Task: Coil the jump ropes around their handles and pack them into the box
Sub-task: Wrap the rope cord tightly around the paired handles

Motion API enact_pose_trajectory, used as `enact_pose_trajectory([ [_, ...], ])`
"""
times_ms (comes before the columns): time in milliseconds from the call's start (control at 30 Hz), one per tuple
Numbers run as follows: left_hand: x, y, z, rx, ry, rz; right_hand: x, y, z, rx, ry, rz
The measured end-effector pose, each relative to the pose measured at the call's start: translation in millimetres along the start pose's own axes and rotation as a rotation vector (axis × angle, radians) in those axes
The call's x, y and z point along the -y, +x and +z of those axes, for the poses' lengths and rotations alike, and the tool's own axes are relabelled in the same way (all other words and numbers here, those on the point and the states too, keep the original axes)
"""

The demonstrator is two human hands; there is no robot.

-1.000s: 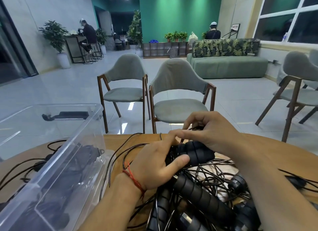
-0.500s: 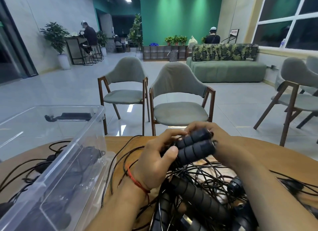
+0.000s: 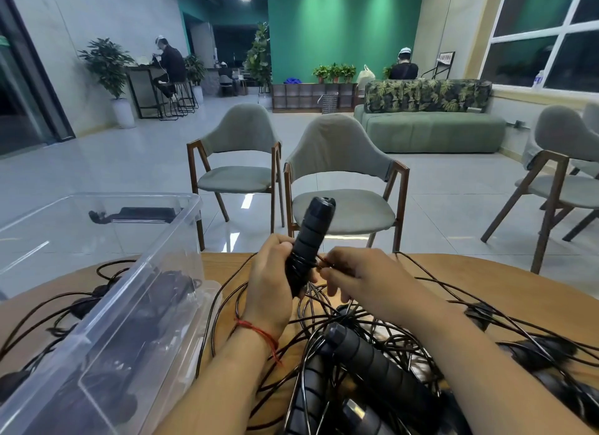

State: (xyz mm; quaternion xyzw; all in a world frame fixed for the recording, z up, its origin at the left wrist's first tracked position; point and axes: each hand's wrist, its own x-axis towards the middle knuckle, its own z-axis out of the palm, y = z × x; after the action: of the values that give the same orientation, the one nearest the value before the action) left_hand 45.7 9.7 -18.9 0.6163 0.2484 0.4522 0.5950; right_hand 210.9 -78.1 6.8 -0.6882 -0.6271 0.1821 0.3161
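Note:
My left hand point(image 3: 270, 284) grips a pair of black ribbed jump-rope handles point(image 3: 309, 240), held upright above the round wooden table point(image 3: 486, 272). A few turns of thin black rope circle the handles' lower part. My right hand point(image 3: 363, 280) pinches that rope point(image 3: 321, 262) just to the right of the handles. Below my hands lies a tangled pile of black ropes and more ribbed handles point(image 3: 372, 360). The clear plastic box point(image 3: 107, 321) stands at the left with dark coiled ropes inside.
Loose rope loops point(image 3: 48, 308) trail over the table left of the box and to the far right. Two grey chairs point(image 3: 337, 175) stand just beyond the table's far edge, another at the right. People sit far off in the room.
The handles went from lying sideways in both hands near the pile to standing upright in my left hand. My right hand left the handles and took hold of the rope.

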Motion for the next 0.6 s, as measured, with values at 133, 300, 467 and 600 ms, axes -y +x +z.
enact_pose_trajectory([
  [133,1.5,5.7,-1.0,-0.078,-0.096,-0.090,-4.0,0.6,-1.7,-0.091,-0.105,-0.008],
  [300,-5.7,9.4,-0.4,-0.193,-0.308,-0.225,-7.4,-1.5,-12.0,-0.148,-0.275,-0.016],
  [467,-6.9,13.3,-2.3,-0.208,-0.402,-0.282,-6.2,-3.1,-16.5,-0.252,-0.266,-0.092],
  [600,-1.5,14.5,-1.8,-0.192,-0.205,-0.243,0.4,-3.4,-6.7,-0.294,-0.298,-0.194],
])
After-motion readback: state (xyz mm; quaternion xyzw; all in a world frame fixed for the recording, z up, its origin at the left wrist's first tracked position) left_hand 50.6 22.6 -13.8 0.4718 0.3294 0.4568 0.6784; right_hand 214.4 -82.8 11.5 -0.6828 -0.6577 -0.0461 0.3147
